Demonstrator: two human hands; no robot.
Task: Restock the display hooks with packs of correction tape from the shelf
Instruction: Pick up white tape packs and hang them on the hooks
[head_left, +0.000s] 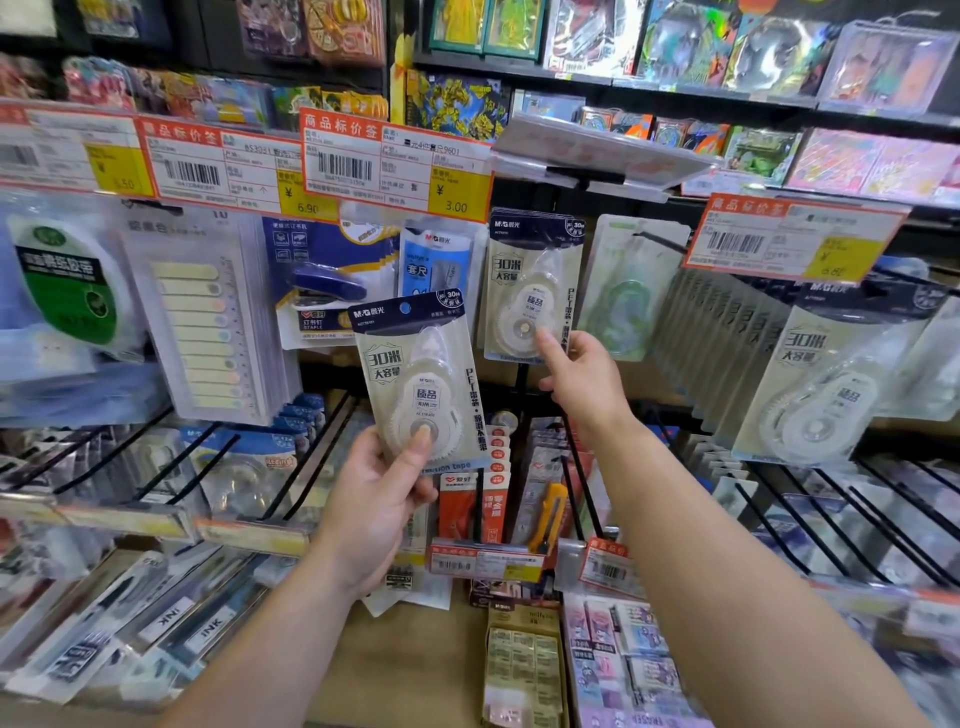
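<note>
Left hand (382, 499) grips correction tape pack (421, 384); right hand (582, 384) touches hanging packs (530, 291)

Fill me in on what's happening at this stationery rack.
A person is restocking hanging packs. The left hand holds one correction tape pack up in front of the rack, thumb on its face, not yet on a hook. The right hand reaches out to the hung packs of the same tape under the 3.00 price tag, index finger touching the front one. More of them hang at right.

Cream correction-tape pack (418, 384) upright, others hanging (530, 286).
</note>
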